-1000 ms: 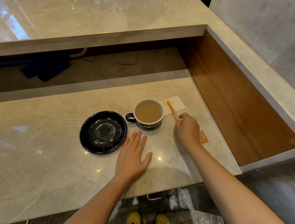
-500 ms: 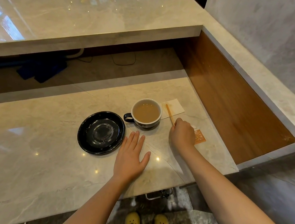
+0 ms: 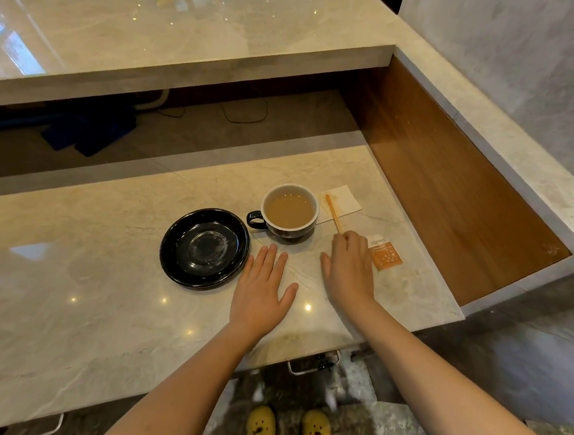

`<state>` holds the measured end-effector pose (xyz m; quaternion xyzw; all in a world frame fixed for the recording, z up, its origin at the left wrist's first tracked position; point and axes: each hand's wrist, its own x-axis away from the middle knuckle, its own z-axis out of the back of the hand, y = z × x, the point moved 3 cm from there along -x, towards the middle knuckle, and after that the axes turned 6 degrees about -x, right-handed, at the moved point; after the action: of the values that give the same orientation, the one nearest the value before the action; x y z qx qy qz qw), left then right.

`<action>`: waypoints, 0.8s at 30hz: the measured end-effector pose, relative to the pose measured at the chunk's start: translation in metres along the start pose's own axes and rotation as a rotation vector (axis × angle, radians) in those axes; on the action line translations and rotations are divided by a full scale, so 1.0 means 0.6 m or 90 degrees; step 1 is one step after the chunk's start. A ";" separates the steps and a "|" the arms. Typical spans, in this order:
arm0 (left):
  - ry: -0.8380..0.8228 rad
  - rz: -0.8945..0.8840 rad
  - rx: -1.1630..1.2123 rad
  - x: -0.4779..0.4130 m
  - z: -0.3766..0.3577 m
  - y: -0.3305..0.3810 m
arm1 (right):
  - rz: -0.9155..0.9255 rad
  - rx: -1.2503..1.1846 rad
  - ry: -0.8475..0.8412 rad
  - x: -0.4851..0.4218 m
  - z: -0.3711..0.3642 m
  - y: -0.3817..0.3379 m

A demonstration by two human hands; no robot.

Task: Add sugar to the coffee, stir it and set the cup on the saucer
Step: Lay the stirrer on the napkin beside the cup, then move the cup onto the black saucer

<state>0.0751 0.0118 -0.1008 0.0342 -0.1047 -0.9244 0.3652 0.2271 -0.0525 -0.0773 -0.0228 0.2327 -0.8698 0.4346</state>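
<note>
The counter [image 3: 76, 268] lies bare left of the saucer [image 3: 204, 247]. The cup [image 3: 290, 212] stands just beside the saucer; a stick [image 3: 333, 213], napkin [image 3: 344, 200] and packet [image 3: 385, 252] crowd its right.

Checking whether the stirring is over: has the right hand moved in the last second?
Yes. The right hand has drawn back toward the person, away from the coffee cup, uncovering the sugar packet; its fingertips stay at the wooden stirrer.

Single head-worn view, looking forward and steeply down over the counter [image 3: 116, 333]
</note>
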 end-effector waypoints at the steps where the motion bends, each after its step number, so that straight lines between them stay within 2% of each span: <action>1: -0.010 -0.001 0.009 0.008 0.007 -0.008 | 0.032 -0.031 -0.035 0.018 -0.005 -0.017; 5: -0.128 0.012 0.205 0.000 0.046 -0.023 | 0.085 -0.092 -0.186 0.058 -0.037 -0.031; 6: -0.126 0.028 0.265 -0.002 0.062 -0.024 | 0.087 -0.081 -0.202 0.061 -0.042 -0.026; 8: -0.038 0.070 0.324 -0.008 0.098 -0.029 | 0.095 -0.054 -0.207 0.064 -0.048 -0.019; 10: 0.072 0.109 0.322 -0.016 0.133 -0.042 | 0.104 -0.036 -0.196 0.065 -0.048 -0.020; 13: 0.124 0.143 0.290 -0.051 0.161 -0.068 | 0.107 -0.029 -0.185 0.067 -0.048 -0.021; 16: 0.046 0.155 0.281 -0.096 0.164 -0.091 | 0.108 -0.027 -0.186 0.067 -0.048 -0.022; 19: -0.052 0.114 0.271 -0.130 0.161 -0.101 | 0.104 -0.037 -0.178 0.067 -0.048 -0.021; 24: -0.150 0.070 0.285 -0.155 0.162 -0.114 | 0.100 -0.033 -0.174 0.067 -0.048 -0.020</action>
<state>0.0837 0.1406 -0.0219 0.0010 -0.3503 -0.8546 0.3832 0.1860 -0.0663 -0.1041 -0.1339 0.1949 -0.8154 0.5284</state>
